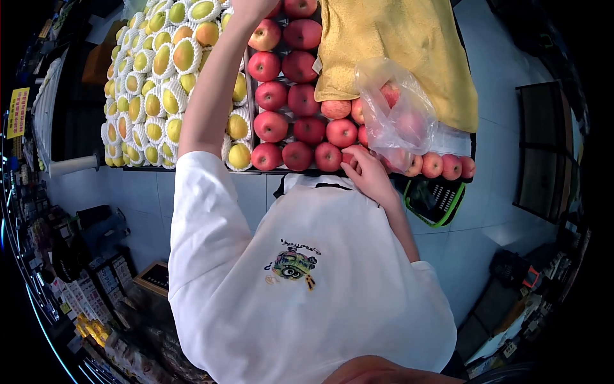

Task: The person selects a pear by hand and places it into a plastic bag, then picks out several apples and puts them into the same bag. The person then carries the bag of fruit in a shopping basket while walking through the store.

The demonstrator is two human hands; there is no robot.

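Observation:
My left hand [254, 6] is at the top edge, near the far end of the red apple rows; its fingers are cut off by the frame. Below its wrist stand neat columns of red apples [271, 95]. My right hand [369, 173] is low at the front edge of the display, its bent fingers closed around an apple [351, 151] in the front row. Right beside it lies a clear plastic bag [398, 121] with red apples inside. A yellow towel [390, 38] covers the apples at the back right.
Yellow-green fruits in white foam nets [153, 105] fill the left of the stand, behind a thin divider [248, 96]. A black and green shopping basket [436, 201] is on the tiled floor [492, 173] at the right. Stocked shelves [89, 288] stand at the lower left.

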